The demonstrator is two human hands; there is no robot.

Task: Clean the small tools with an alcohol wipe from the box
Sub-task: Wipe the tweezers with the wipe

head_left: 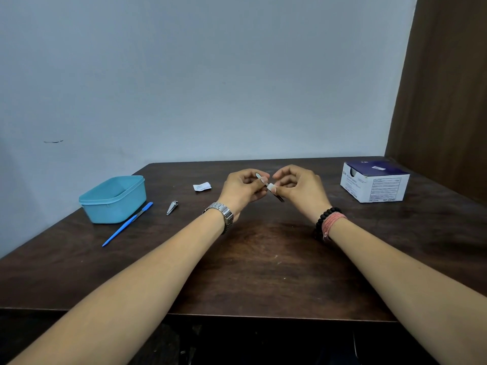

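On the dark table (263, 259) I count one box (375, 183) of wipes at 2 o'clock, one teal container (113, 198) at 10 o'clock, one blue-handled tool (126, 225) touching its front, one nail clipper (172, 207) and one torn wrapper (201, 186). Nothing blocks the centre. The left hand (243, 189) pinches a small metal tool (278, 196) with curled fingers; the right hand (300, 187) pinches a white wipe (271, 186) around it, above the table middle
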